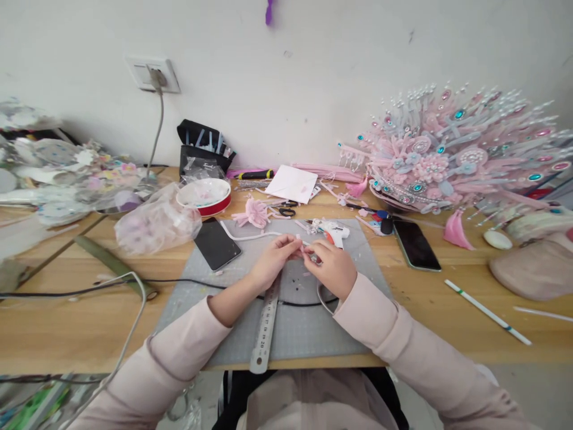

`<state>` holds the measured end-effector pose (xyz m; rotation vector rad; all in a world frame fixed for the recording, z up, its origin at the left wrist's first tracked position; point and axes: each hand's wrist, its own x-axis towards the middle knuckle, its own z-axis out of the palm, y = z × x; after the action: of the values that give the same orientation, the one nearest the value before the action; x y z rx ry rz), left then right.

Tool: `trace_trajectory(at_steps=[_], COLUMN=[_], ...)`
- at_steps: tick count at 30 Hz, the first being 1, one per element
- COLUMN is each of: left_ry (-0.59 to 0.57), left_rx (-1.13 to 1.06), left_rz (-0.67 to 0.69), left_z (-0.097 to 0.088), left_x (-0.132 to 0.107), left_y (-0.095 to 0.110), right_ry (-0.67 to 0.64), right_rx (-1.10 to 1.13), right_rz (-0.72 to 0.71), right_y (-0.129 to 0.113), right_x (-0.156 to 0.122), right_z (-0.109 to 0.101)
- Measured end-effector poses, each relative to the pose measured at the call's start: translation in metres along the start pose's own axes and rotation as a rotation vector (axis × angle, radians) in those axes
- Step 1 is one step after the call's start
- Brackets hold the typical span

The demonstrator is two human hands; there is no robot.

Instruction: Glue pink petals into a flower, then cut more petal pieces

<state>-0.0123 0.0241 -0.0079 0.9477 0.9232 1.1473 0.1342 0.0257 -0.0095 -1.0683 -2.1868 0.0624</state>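
My left hand (276, 261) and my right hand (332, 267) meet over the grey cutting mat (308, 331). Their fingertips pinch a small pale pink piece (301, 242), mostly covered by the fingers; its kind cannot be made out. Below my left hand a steel ruler (265, 331) lies lengthwise, its end over the table's front edge. A white and orange glue gun (336, 232) rests just beyond my right hand. White cord (253, 236) curves behind my left hand, beside a dark phone (218, 245). Farther back sits a pink bundle of fuzzy strips (251, 213), near black-handled scissors (286, 210).
A large pink beaded headdress (430, 155) fills the back right. Another phone (416, 243) and a white stick (487, 312) lie at right. On the left are a red-rimmed bowl (215, 209), a plastic bag (156, 224) and a green tube (114, 266). A black cable (192, 280) crosses the mat.
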Motion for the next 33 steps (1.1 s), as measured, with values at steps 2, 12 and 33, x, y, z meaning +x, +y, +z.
trace_trajectory(at_steps=[2,12,33], left_ry=[0.012,-0.118,-0.399], left_rx=[-0.006,-0.289,-0.200], left_rz=[0.018,-0.144,-0.427], left_z=[0.000,-0.003,-0.015], left_x=[0.000,-0.004,-0.001], left_y=[0.000,0.005,0.016], right_ry=[0.007,0.015,-0.129], right_rx=[0.038,0.251,0.612], right_rz=[0.029,0.045,0.087], right_y=[0.000,-0.003,0.004], right_x=[0.000,0.000,0.003], right_z=[0.000,-0.007,-0.013])
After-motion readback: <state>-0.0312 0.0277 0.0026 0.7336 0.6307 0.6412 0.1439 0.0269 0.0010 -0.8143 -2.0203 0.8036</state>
